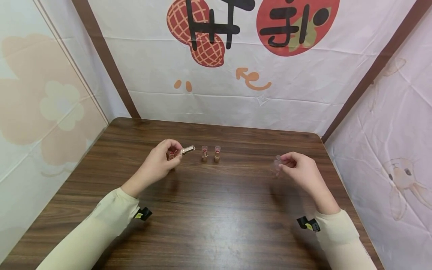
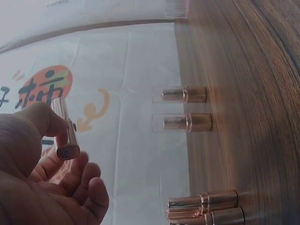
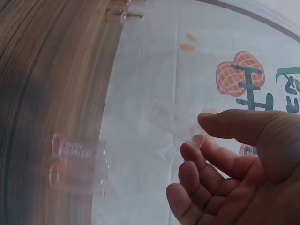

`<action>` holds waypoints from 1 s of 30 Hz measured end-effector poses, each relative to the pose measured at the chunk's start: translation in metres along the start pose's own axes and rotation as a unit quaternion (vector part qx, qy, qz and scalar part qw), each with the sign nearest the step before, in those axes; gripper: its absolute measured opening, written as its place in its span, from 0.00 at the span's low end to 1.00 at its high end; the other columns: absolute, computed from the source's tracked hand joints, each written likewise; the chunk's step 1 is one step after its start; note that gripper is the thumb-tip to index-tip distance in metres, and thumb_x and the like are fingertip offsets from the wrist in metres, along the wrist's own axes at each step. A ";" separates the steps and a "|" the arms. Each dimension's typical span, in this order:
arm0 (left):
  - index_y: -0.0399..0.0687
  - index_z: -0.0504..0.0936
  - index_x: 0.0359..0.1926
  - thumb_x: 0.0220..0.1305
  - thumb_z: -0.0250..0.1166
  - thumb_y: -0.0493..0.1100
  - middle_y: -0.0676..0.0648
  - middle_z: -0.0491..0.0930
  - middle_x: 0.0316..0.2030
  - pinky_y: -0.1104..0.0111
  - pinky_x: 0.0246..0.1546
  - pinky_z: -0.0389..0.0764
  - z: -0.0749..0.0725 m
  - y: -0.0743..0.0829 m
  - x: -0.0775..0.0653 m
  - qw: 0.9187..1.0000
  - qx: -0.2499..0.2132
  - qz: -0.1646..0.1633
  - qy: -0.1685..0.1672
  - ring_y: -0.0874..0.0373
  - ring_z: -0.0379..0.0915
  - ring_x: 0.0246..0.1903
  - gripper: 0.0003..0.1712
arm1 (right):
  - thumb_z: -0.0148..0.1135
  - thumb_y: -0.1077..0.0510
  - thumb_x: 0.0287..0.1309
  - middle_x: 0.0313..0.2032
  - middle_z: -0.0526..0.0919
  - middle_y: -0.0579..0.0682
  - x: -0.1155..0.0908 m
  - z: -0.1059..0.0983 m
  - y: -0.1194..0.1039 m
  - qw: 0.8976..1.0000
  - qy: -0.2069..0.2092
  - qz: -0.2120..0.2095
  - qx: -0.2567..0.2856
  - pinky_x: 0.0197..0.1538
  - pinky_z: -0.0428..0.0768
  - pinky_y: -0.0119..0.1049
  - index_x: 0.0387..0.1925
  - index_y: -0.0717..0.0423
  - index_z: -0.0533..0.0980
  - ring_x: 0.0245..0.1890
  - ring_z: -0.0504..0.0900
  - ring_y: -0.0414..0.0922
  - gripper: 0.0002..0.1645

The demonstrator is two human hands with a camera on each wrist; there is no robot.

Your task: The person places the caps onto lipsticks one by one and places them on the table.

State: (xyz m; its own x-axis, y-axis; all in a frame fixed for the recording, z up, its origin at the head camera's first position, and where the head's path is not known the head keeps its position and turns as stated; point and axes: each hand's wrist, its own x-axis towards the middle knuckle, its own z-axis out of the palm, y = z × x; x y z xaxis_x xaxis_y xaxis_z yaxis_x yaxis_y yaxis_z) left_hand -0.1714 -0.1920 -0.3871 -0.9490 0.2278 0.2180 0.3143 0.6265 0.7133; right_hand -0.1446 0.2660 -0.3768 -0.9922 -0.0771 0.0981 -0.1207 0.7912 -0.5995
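Note:
My left hand (image 1: 158,160) pinches a gold lipstick tube (image 1: 189,149) between thumb and fingers, tilted above the table. In the left wrist view its end face (image 2: 68,152) points toward the camera. My right hand (image 1: 302,171) holds a clear lipstick cap (image 3: 172,123) at one end, between thumb and forefinger. Under that hand, two more clear caps (image 3: 77,149) stand side by side on the table. Below the left hand stand two gold lipsticks (image 2: 220,199), partly hidden by the hand in the head view.
Two lipsticks (image 1: 204,154) with clear tops and gold bases stand a little apart on the brown wooden table (image 1: 202,210), between the hands. Behind the table hangs a white printed cloth (image 1: 236,105), with more cloth along both sides.

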 end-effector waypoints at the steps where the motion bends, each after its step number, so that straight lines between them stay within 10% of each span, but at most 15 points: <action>1: 0.48 0.76 0.48 0.68 0.64 0.39 0.48 0.77 0.43 0.66 0.36 0.74 0.001 0.001 0.000 1.000 -0.003 0.000 -0.004 0.54 0.72 0.37 0.09 | 0.70 0.55 0.64 0.39 0.87 0.52 0.001 0.001 -0.002 1.000 -0.002 -0.001 0.013 0.38 0.80 0.38 0.50 0.56 0.82 0.38 0.83 0.47 0.15; 30: 0.53 0.80 0.41 0.57 0.72 0.37 0.53 0.80 0.33 0.69 0.28 0.71 0.017 0.038 0.005 0.998 -0.035 0.056 -0.002 0.56 0.72 0.28 0.13 | 0.76 0.53 0.58 0.44 0.85 0.52 0.033 0.046 -0.062 0.959 -0.038 -0.090 0.265 0.42 0.81 0.31 0.50 0.51 0.82 0.42 0.81 0.49 0.19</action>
State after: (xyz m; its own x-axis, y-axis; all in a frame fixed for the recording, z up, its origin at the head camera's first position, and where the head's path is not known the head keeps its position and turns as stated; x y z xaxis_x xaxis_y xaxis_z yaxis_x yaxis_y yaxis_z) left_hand -0.1641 -0.1543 -0.3707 -0.9081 0.2959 0.2964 0.4153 0.5443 0.7289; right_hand -0.1716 0.1859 -0.3730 -0.9510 -0.2434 0.1908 -0.2683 0.3424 -0.9005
